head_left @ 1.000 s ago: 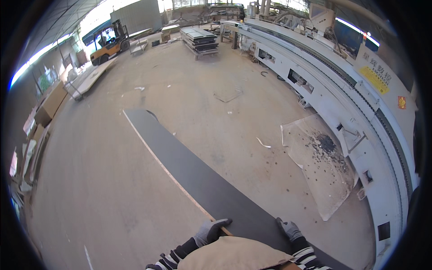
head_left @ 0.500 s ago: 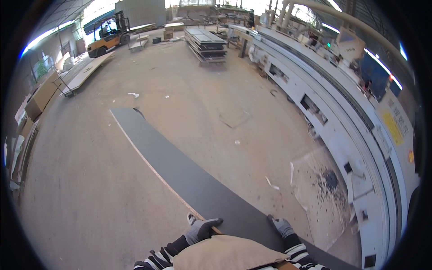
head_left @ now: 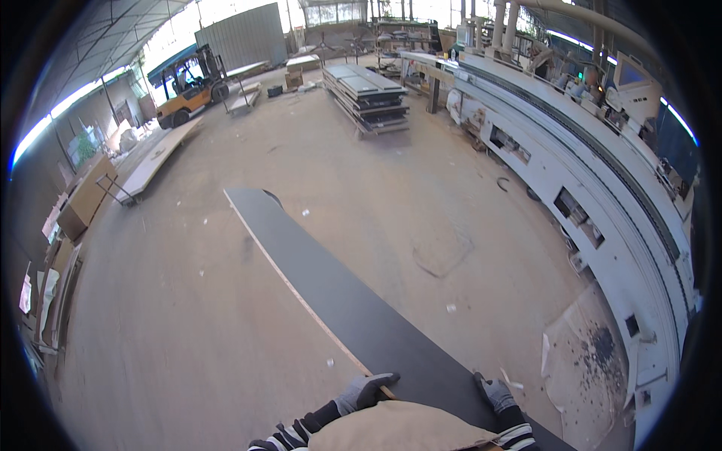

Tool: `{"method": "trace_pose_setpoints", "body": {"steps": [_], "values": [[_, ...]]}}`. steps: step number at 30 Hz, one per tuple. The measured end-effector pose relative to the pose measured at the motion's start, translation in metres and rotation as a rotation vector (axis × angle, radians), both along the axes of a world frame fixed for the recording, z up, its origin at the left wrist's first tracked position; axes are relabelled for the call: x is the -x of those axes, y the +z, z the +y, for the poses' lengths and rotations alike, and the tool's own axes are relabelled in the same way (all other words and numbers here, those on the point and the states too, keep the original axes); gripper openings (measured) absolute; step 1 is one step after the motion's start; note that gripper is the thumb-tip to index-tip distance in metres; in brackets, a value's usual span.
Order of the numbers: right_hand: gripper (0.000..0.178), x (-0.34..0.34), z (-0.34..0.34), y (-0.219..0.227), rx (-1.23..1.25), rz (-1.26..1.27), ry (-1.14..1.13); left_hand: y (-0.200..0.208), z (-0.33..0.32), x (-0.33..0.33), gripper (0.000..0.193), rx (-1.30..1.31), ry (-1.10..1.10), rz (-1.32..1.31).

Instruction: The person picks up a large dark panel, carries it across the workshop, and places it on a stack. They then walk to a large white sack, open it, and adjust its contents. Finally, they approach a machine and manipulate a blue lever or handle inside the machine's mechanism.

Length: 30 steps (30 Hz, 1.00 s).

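A long, narrow dark grey board (head_left: 323, 278) with a pale raw edge runs from my body out toward the far left, above the floor. My left hand (head_left: 366, 392), in a grey and black glove, is closed on the board's left edge, with fingers resting over its top face. On the opposite edge, my right hand (head_left: 494, 391), in a matching glove, grips the board too; some of its fingers are hidden beneath. The near end of the board passes under my tan apron (head_left: 406, 427) and out of sight.
A long white machine (head_left: 579, 173) lines the right side, with a dirty sheet (head_left: 583, 368) on the floor beside it. Stacked panels (head_left: 366, 98) stand ahead. A yellow forklift (head_left: 188, 94) is at the far left, near a low cart with a panel (head_left: 159, 161). Cartons (head_left: 90, 197) line the left wall.
I have moved forward with the board; the floor scraps and the sheet sit lower in view. The view has also turned a little left. Both hands keep their hold.
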State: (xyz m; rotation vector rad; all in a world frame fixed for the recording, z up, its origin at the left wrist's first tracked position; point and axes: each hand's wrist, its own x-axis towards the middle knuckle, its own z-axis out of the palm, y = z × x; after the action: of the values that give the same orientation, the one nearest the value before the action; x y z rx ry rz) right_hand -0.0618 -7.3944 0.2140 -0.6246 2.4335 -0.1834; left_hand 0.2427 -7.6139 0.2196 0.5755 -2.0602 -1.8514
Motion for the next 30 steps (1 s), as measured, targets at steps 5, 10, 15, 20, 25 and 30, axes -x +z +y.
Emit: {"method": "trace_pose_setpoints", "body": {"steps": [5,10,15,20,25,30], "values": [[0.068,0.074,-0.145,0.038,0.022,0.022,0.008,0.056,-0.141,0.069,0.049,-0.057,0.058,-0.062],[0.067,0.136,-0.281,0.057,0.015,0.126,0.05,0.043,-0.269,0.125,0.04,-0.088,-0.023,-0.185],[0.067,0.167,-0.442,0.043,-0.042,0.083,0.063,0.011,-0.436,0.159,0.043,-0.7,0.024,-0.28],[0.074,0.191,-0.586,0.055,-0.042,0.064,0.027,0.012,-0.59,0.187,0.049,-0.234,-0.065,-0.071],[0.077,0.223,-0.72,0.036,-0.045,0.021,-0.025,0.013,-0.729,0.23,0.038,-0.396,0.02,-0.163],[0.077,0.298,-0.88,0.01,-0.014,-0.012,-0.047,0.025,-0.894,0.309,0.033,-0.499,0.103,-0.262]]}}
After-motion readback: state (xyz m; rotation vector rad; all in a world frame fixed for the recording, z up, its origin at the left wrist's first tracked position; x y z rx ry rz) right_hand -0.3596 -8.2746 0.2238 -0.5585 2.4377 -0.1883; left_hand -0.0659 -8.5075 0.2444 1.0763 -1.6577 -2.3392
